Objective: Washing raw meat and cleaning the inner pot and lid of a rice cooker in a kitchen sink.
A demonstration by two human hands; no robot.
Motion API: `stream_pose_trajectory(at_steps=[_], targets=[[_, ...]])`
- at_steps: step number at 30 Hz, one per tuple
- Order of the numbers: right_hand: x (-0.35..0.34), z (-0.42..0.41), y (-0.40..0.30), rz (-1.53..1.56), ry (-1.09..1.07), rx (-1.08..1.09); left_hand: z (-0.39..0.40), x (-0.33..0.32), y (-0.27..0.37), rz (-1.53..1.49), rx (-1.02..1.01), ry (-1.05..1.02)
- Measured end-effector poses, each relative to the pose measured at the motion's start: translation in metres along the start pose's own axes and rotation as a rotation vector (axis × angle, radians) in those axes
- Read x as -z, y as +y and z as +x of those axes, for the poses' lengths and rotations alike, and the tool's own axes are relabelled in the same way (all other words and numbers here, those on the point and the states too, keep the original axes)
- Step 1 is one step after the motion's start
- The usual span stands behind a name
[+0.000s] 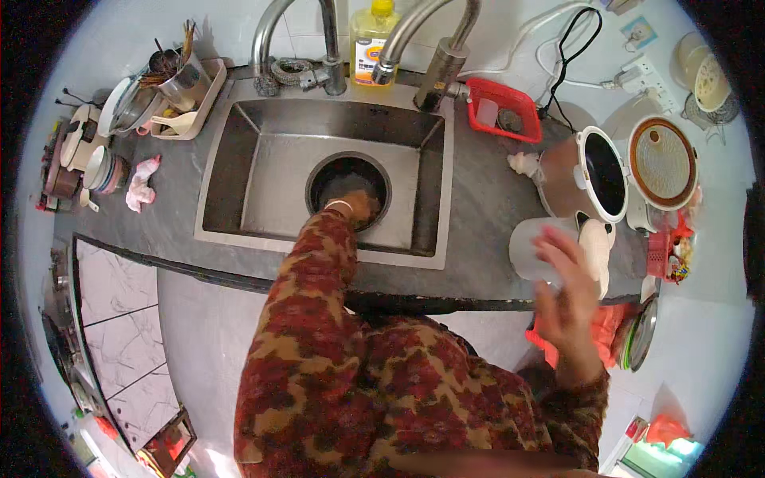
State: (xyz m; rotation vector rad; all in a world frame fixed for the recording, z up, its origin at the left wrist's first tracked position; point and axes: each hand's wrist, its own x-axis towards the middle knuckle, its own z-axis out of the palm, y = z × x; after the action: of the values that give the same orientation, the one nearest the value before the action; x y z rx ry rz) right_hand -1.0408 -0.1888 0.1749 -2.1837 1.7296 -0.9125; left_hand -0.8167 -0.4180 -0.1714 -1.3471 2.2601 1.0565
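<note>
My left hand (357,207) reaches down into a dark round pot (387,188) standing in the stainless-steel sink (281,185). Its fingers are inside the pot, and what they hold or touch there is hidden. My right hand (565,290), blurred by motion, is raised over the counter's front edge with its fingers apart and nothing in them. Behind it in the view is a translucent plastic container (526,248). A rice cooker (565,179) with its lid (663,161) open is at the right of the counter.
Two metal faucets (331,36) (442,66) rise behind the sink, with a yellow detergent bottle (367,60) between them. A red plastic basket (526,104) stands back right. Stacked bowls (101,170), a pink-and-white cloth (142,184) and a utensil holder (188,80) occupy the left.
</note>
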Motion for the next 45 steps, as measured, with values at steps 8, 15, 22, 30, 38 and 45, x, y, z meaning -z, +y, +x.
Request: stream_pose_trajectory(at_steps=[8,15,22,30,38,45], targets=[[-0.179,0.047,0.081,0.984,-0.077,-0.788,-0.064,0.071,0.028,-1.009,-0.351,0.014],[-0.254,0.084,0.073,1.704,-0.108,-0.845,-0.114,0.067,0.059,-1.495,-0.3,0.18],[-0.262,0.092,0.018,0.141,0.272,0.055,-0.101,0.047,0.067,-2.32,-0.251,0.166],[-0.241,0.125,0.042,-0.121,-0.345,-0.242,-0.084,0.034,0.062,-1.961,-0.18,0.044],[-0.259,0.13,0.096,-0.09,-0.27,-0.364,-0.035,0.017,0.042,-1.294,-0.155,0.375],[-0.271,0.123,0.121,0.002,-0.232,-0.546,-0.048,0.034,0.073,-1.349,-0.09,0.25]])
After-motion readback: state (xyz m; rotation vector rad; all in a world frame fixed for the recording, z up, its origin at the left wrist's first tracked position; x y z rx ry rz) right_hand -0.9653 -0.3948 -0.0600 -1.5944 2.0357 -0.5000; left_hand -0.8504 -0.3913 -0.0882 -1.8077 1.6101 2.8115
